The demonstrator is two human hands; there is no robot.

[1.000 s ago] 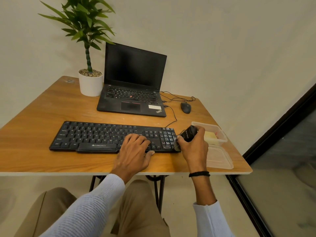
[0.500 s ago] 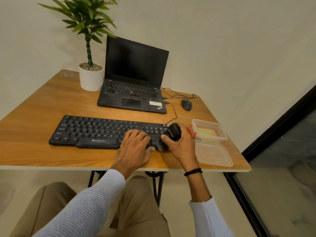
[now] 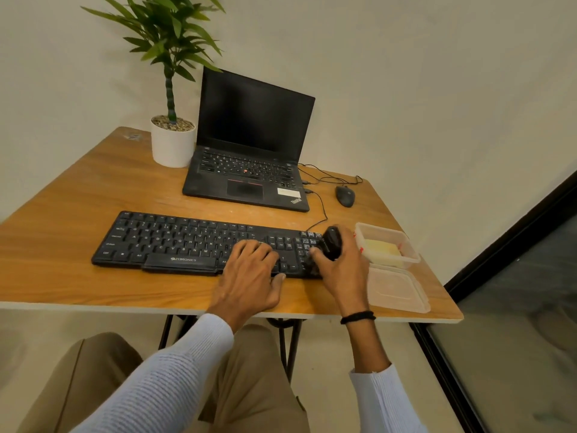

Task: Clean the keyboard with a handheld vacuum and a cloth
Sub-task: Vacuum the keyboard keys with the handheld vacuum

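Observation:
A black keyboard (image 3: 175, 239) lies across the front of the wooden table (image 3: 78, 189). My left hand (image 3: 249, 276) rests flat on the keys right of the space bar, fingers spread. My right hand (image 3: 343, 270) grips a small black handheld vacuum (image 3: 331, 242) tilted down onto the number pad at the keyboard's right end. Its nozzle is hidden among the keys and my fingers. A pale yellow cloth (image 3: 382, 249) lies inside a clear plastic container (image 3: 406, 245) just right of the keyboard.
The container's lid (image 3: 396, 289) lies near the table's front right corner. An open black laptop (image 3: 249, 157), a potted plant (image 3: 173, 142) and a wired mouse (image 3: 345, 195) stand at the back. A dark door frame runs along the right.
My right hand swept the vacuum left from the keyboard's right edge onto the number pad, then shifted slightly back right. My left hand stayed on the keys.

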